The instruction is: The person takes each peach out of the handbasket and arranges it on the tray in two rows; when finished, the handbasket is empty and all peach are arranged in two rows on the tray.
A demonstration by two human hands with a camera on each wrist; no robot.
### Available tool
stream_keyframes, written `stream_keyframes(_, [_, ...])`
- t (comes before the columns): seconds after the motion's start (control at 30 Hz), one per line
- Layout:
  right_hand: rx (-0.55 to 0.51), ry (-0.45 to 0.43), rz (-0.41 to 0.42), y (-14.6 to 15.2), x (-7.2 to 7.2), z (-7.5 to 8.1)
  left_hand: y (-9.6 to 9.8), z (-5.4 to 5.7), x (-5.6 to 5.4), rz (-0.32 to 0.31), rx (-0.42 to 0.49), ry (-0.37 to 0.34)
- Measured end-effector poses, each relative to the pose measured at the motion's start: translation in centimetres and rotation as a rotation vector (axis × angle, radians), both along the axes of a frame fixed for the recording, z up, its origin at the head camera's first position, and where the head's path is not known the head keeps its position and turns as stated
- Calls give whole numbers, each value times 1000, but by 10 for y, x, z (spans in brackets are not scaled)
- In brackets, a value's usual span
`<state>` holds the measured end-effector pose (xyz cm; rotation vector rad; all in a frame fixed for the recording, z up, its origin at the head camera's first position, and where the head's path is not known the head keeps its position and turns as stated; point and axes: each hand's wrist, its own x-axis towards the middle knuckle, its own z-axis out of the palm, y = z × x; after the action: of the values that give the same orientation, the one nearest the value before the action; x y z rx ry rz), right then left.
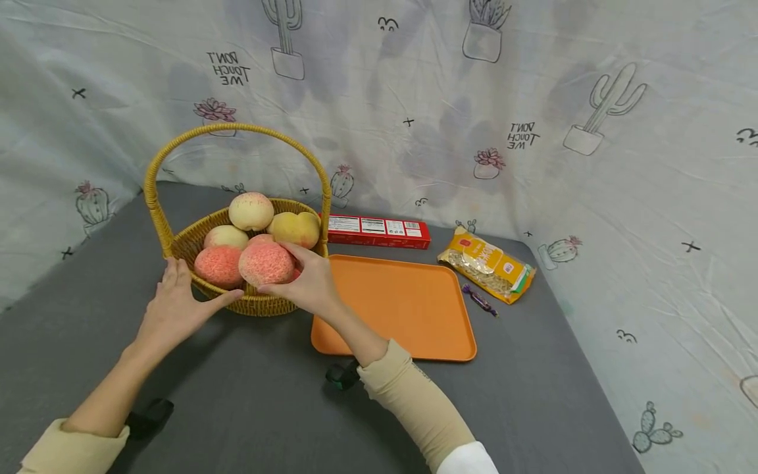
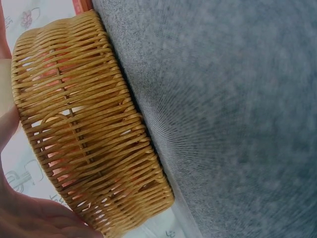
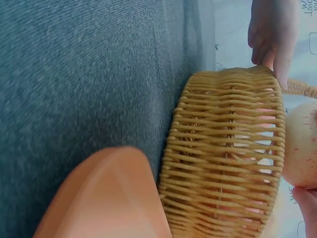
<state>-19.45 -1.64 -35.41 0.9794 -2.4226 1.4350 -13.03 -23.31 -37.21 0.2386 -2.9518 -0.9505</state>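
A wicker basket (image 1: 260, 306) with a tall arched handle holds several peaches, some pink-red and some pale yellow. My right hand (image 1: 314, 280) grips a pink peach (image 1: 266, 263) between thumb and fingers, at the basket's front edge above other fruit; part of this peach also shows in the right wrist view (image 3: 301, 148). At the basket's left side my left hand (image 1: 172, 313) touches the rim, fingers extended and thumb spread along the front. The left wrist view shows the woven wall (image 2: 89, 114) with that hand's fingers against it. Fruit deeper in the basket is hidden.
Right of the basket lies an orange tray (image 1: 403, 303), partly under my right forearm. Behind it is a red box (image 1: 379, 232). A yellow food packet (image 1: 488, 263) and a purple-wrapped candy (image 1: 480, 301) lie to the tray's right. Patterned cloth hangs behind the grey table.
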Motion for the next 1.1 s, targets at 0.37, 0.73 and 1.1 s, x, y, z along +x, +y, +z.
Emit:
stream_keyframes(0.37, [-118,-80,-23,21,-2,5,-2,-1,0,0,-15,-2])
stream_keyframes(0.73, [-256,-41,-72,42,-11,6,-2,-1,0,-3,-13,6])
stream_keyframes(1.1, [-315,-81,-204,66,-18,9,-1,-1,0,-11,-15,9])
